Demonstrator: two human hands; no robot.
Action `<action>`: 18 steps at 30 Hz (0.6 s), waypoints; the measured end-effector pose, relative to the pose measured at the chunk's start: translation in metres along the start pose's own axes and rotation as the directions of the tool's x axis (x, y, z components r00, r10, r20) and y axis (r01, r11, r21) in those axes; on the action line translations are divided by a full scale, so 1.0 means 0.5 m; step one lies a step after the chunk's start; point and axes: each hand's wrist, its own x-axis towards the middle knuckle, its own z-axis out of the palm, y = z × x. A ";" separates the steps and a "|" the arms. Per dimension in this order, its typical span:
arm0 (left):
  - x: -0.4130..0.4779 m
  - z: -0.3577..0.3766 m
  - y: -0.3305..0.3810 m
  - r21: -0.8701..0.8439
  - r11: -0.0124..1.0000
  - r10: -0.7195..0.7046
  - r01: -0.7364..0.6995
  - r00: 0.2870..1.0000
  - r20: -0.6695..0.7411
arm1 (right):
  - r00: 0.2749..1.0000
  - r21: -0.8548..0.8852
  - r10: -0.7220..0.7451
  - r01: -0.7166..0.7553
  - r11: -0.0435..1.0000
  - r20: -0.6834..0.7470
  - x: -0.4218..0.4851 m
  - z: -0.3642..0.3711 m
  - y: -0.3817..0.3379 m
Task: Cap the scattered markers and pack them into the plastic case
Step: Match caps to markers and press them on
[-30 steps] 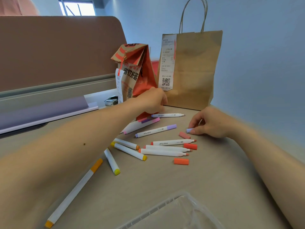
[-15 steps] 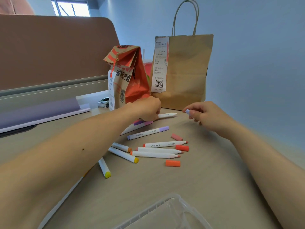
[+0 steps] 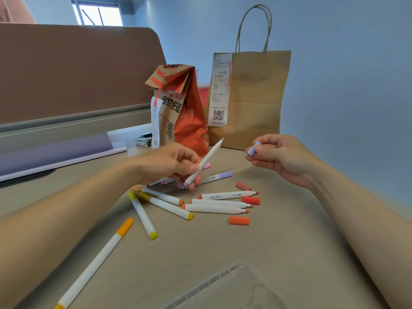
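Left hand [image 3: 171,166] grips an uncapped white marker [image 3: 206,160] by the lower barrel. It's lifted off the bench [image 3: 289,246], tilted, tip pointing up and far-right, back end lilac

Right hand [image 3: 284,158] pinches a lilac cap [image 3: 254,148] between thumb and fingertips, also raised off the bench. It sits right of the marker tip and apart from it, so the cap's not on yet

On the bench, between and just near of the hands:
- lilac-capped marker [image 3: 219,176] and pink marker [image 3: 207,166], both partly hidden behind the left hand
- three uncapped red-tipped markers [image 3: 220,203] lying side by side, tips to the right
- loose caps: dusty-pink cap [image 3: 243,186] just far of those tips, red cap [image 3: 251,200] right beside them, orange cap [image 3: 239,220] just near of them
- left of that group, fanned out: orange-capped marker [image 3: 162,196] and two yellow-capped markers [image 3: 166,206]
- orange-ended marker [image 3: 95,262] lies alone at near left, well apart from the pile

Clear plastic case [image 3: 223,288] is at the near edge, centre, only partly in frame, with no marker touching it

Far side of the bench has a printed red paper bag [image 3: 182,112], standing. A brown handled bag [image 3: 256,97] stands just right of it with a receipt [image 3: 220,90] stuck on its left face
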 end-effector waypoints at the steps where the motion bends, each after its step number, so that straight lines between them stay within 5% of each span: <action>1: -0.009 0.003 -0.006 -0.020 1.000 -0.009 0.009 1.000 -0.002 | 1.000 -0.005 0.005 -0.005 1.000 0.017 -0.001 0.005 0.001; 12: -0.040 0.015 -0.034 -0.102 0.994 0.023 -0.032 0.996 -0.089 | 0.998 -0.303 0.049 -0.034 0.952 0.043 -0.009 0.005 -0.008; 18: -0.045 0.013 -0.029 -0.117 0.993 -0.024 0.016 0.997 -0.073 | 0.992 -0.251 0.079 -0.051 0.967 0.102 -0.019 0.010 -0.015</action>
